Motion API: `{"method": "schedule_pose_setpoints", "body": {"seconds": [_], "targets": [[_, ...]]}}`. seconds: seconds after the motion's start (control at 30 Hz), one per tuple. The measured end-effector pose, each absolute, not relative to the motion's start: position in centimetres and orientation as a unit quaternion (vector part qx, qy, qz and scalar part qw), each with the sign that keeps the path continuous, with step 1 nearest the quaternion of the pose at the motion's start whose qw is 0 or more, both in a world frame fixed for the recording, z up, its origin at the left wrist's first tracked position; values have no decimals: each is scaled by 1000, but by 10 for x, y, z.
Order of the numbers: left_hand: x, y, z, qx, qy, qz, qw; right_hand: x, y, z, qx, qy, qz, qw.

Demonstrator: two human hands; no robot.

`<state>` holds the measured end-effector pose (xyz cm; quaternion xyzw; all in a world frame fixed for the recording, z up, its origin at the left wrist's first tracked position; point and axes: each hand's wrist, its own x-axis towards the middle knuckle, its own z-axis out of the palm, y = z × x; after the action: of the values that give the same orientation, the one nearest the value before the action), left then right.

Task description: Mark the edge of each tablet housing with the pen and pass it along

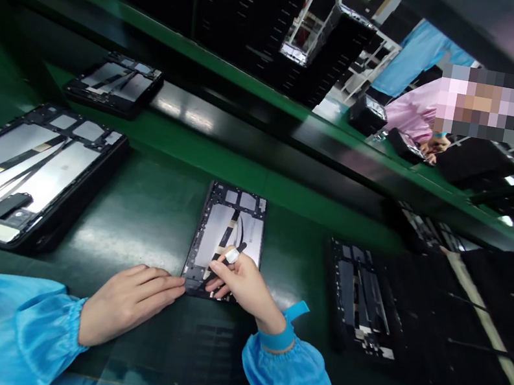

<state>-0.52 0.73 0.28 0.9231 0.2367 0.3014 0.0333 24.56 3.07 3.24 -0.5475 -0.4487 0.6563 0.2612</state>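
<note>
An opened tablet (pixel 211 228) lies on the green bench in front of me, its silver inside and dark flex cables showing. My left hand (pixel 135 300) rests flat on the bench, fingers stretched out and together, fingertips against the tablet's lower left corner. Over the tablet's lower part, my right hand (pixel 242 279) is closed around a slim black tool (pixel 242 247), whose exact kind I cannot make out. Something white (pixel 232 255) shows at the index finger. The tool's lower end is partly hidden by the fingers.
Stacked opened tablets (pixel 18 172) stand at the left, with another stack (pixel 115 82) behind. More tablet housings (pixel 358 295) lie at the right beside black trays (pixel 479 308). A green shelf edge (pixel 272 100) crosses the back. Beyond it, a person in pink (pixel 411 110) handles parts.
</note>
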Motion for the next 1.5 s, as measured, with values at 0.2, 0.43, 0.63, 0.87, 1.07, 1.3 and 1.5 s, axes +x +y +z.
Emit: {"method": "schedule_pose_setpoints", "body": {"seconds": [0.2,0.43,0.63,0.87,1.07,1.3,1.5], "targets": [[-6,7,-1,923,235,304,31,247,30,30,-543,-451,659,259],[-9,4,-7,927,245,280,50,247,30,30,-540,-449,660,268],[-9,4,-7,927,247,278,51,246,28,30,-550,-444,651,277],[-9,3,-9,927,242,282,50,246,27,27,-552,-450,645,278],[-10,3,-7,928,248,275,52,248,27,27,-547,-450,650,276],[-10,4,-6,927,247,278,49,248,29,27,-540,-455,654,271],[-8,5,-6,927,245,282,42,248,28,27,-542,-456,652,270]]}}
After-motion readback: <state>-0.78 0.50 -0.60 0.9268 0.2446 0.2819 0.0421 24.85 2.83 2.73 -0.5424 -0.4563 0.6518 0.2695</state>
